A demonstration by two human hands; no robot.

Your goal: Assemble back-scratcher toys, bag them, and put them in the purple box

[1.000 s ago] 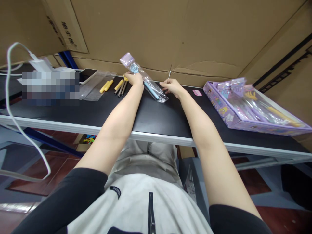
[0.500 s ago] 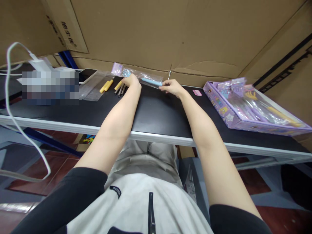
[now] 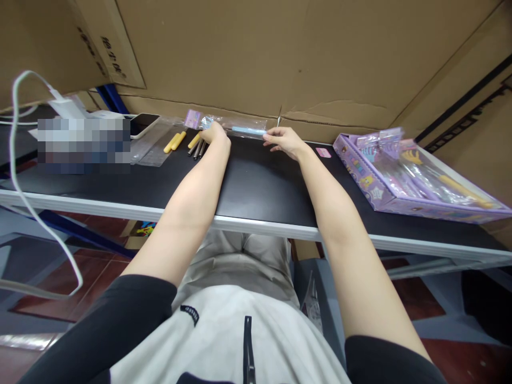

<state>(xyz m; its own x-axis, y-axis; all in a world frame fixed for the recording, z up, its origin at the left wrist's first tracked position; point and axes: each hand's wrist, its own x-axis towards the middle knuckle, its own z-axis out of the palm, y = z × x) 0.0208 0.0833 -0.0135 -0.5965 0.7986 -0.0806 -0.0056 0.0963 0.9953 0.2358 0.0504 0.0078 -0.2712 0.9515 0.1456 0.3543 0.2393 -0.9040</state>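
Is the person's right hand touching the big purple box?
Apart: the head view shows black tabletop and a pink card between the right hand and the purple box.

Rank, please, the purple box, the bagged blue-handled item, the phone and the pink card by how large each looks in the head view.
1. Purple box
2. Bagged blue-handled item, partly covered by the left hand
3. Phone
4. Pink card

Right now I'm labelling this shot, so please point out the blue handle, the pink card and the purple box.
Blue handle [image 3: 248, 130]: head view, middle of its length.
Pink card [image 3: 324, 152]: head view, middle of its face.
Purple box [image 3: 362, 176]: head view, its left outer wall.
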